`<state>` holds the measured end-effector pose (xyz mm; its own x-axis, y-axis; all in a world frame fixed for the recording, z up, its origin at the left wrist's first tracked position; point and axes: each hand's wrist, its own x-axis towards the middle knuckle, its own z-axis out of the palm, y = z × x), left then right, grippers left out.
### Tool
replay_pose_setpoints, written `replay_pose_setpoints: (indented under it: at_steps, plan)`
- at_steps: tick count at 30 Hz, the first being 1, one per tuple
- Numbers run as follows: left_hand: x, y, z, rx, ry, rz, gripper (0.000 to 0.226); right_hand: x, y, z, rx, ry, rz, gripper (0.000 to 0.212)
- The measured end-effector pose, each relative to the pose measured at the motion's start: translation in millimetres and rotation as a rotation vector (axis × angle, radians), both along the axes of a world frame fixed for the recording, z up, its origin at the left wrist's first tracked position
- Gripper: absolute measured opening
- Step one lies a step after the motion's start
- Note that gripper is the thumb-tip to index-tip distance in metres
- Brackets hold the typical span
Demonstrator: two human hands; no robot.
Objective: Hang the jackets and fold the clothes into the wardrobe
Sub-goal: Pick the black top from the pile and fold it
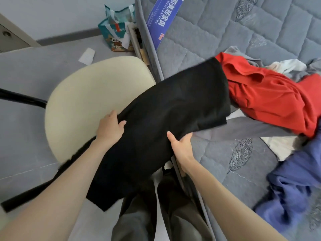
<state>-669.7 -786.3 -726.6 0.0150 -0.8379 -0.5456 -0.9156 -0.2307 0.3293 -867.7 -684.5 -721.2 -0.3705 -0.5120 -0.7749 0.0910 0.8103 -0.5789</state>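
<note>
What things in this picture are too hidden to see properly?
All in the head view:
- the black garment: folded over itself, so its kind is unclear.
- the right hand: fingers tucked under the black garment.
- the grey garment: mostly covered by the black garment and the red garment.
- the blue garment: cut off by the right edge.
- the knobbed furniture: cut off by the left edge.

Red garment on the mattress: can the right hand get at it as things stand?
Probably not yet: the right hand has its grip on the black garment. Once freed, the way looks open: the red garment lies mostly uncovered.
</note>
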Motion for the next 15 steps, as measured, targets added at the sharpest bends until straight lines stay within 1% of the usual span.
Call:
replay_pose_setpoints:
  at_steps: [2, 4, 6, 8, 9, 12, 15]
  plan:
    - [20.7, 22.3, -1.4, 0.112, 0.016, 0.192, 0.038, 0.8, -15.7, 6.4, -0.107, -0.014, 0.137, 0.071]
    - [37.0, 46.1, -3.3, 0.239, 0.069, 0.346, 0.039, 3.4, -36.2, 10.5, -0.167, 0.004, 0.32, 0.062]
    - [46.1, 59.4, -6.3, 0.307, 0.214, 0.556, 0.04, 8.4, -52.0, 8.7, -0.166, 0.01, 0.462, 0.066]
    - [48.6, 61.5, -6.8, 0.296, 0.42, 0.815, 0.041, 15.5, -58.5, 6.0, -0.07, -0.012, 0.495, 0.069]
    - [49.1, 60.1, -6.9, 0.275, 0.49, 0.879, 0.041, 18.4, -57.5, 4.1, -0.007, -0.01, 0.488, 0.072]
    - [48.9, 62.4, -9.5, 0.272, 0.575, 0.95, 0.04, 21.3, -52.5, -1.3, 0.096, 0.055, 0.489, 0.078]
    - [48.3, 64.9, -7.8, 0.369, 0.648, 1.041, 0.05, 21.3, -59.8, -1.9, 0.175, 0.003, 0.469, 0.086]
